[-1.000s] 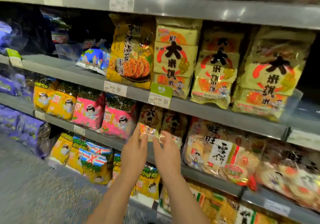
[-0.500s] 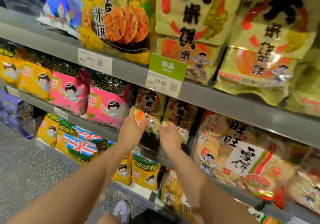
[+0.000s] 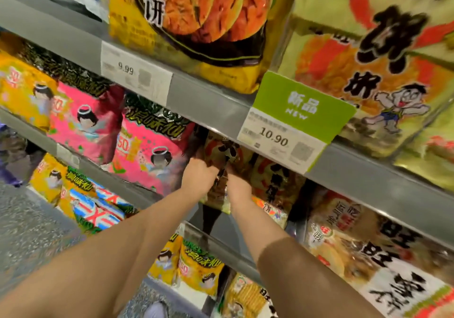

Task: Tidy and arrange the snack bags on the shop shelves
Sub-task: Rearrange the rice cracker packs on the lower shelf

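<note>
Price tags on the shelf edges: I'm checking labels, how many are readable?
2: the white 9.99 tag at upper left, and the green-topped 10.90 tag right of it. Others may be hidden.

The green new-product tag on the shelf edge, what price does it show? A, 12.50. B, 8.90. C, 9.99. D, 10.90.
D: the green tag marked NEW reads 10.90 on its white lower part; the plain white label further left on the same shelf edge reads 9.99.

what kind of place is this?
A shop's snack aisle, most likely a supermarket: grey tiered shelves packed with snack bags, a 9.99 price label and a green "NEW" 10.90 tag on the shelf edge.
</note>
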